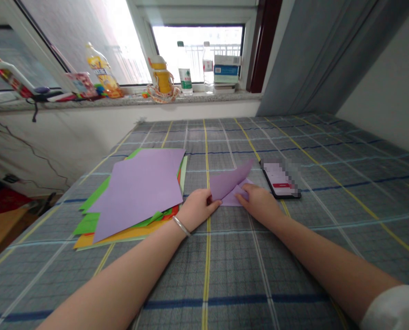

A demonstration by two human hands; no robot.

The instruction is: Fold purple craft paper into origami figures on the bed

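Left hand: your left hand [197, 208] rests on the bed [225, 275], its grip clenched on the left edge of the paper [230, 185], fingers curled over the flap's corner.
Right hand: your right hand [257, 201] lies palm down, its grip released, fingertips pressing the paper's lower layer flat.
Paper: purple and partly folded, it sits on the bed between your hands, with one pointed flap lifted and leaning toward the phone [281, 181].
Stack [139, 192]: coloured sheets with purple on top, just left of your left hand.
Phone: face up with the screen lit, just right of the paper, not touching your right hand.
Bracelet [181, 226]: a silver band on your left wrist.
Sill [190, 98]: bottles [184, 68] stand there, well apart from your hands.
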